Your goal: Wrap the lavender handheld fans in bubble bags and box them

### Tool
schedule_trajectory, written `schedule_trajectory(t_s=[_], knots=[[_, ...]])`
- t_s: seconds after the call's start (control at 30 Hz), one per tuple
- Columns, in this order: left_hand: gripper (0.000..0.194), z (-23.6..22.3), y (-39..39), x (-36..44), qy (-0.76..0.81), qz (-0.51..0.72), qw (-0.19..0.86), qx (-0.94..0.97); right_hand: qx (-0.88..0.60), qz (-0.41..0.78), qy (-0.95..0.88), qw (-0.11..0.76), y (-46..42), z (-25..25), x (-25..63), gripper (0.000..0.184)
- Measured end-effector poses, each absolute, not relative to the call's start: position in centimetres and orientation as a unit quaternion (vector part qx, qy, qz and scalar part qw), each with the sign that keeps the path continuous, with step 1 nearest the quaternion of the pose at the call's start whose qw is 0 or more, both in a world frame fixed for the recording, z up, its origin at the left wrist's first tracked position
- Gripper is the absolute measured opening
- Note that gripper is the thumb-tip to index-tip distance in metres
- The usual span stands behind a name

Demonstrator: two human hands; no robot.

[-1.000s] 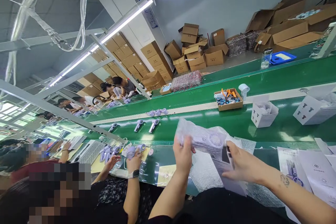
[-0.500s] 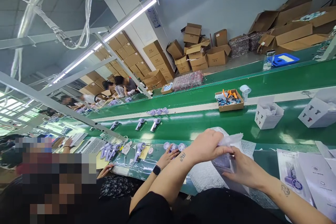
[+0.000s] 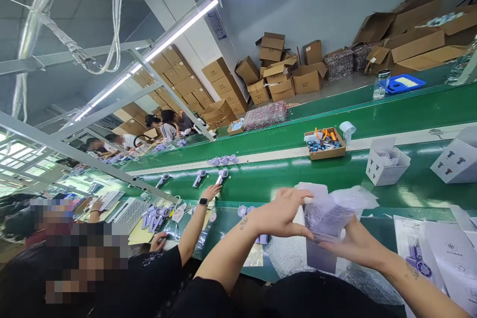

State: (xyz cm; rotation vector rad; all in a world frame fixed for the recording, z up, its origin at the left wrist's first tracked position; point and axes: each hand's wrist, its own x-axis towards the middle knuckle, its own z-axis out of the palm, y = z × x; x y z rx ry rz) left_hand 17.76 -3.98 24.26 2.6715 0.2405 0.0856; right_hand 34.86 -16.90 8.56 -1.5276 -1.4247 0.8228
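In front of me is a small white box [image 3: 321, 257] with a cloudy plastic-wrapped bundle [image 3: 330, 213] at its open top. My left hand [image 3: 285, 214] is closed on the bundle's left side, its thumb low and its fingers near a raised box flap [image 3: 313, 190]. From the right, my right hand [image 3: 359, 244] grips the box, its fingers partly hidden behind the bundle. What the plastic wraps is unclear. Bubble wrap [image 3: 285, 256] lies on the bench beneath the box.
Printed white cartons [image 3: 452, 253] lie at my right. Beyond, the green conveyor belt [image 3: 268, 174] carries open white boxes [image 3: 387, 161], a tray of tools [image 3: 325, 144] and purple handheld fans [image 3: 221, 177]. A co-worker's hand [image 3: 211, 192] reaches across at my left.
My left hand has shifted left and opened wider around the bundle. The wrapped bundle shows more and tilts right. The co-worker's watch arm has moved from the bench to a fan on the belt.
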Motion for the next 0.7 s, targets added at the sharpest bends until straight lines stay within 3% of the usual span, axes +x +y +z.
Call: schedule_trajectory(t_s=[0.13,0.37,0.57,0.7], knots=[[0.044,22.2,-3.4,16.9,0.089,0.014,0.205,0.975,-0.604,0.352,-0.549,0.458,-17.1,8.9,35.0,0.081],[0.015,22.9,-4.0,16.5,0.059,0.042,0.312,0.947,-0.602,0.33,-0.585,0.433,-17.7,9.3,34.3,0.072],[0.021,22.3,-6.4,16.9,0.142,-0.004,0.107,0.984,-0.633,0.318,-0.58,0.403,-17.9,9.2,34.1,0.061],[0.015,22.6,-5.8,16.6,0.119,-0.056,0.134,0.982,-0.663,0.308,-0.558,0.392,-17.9,10.2,33.5,0.057]])
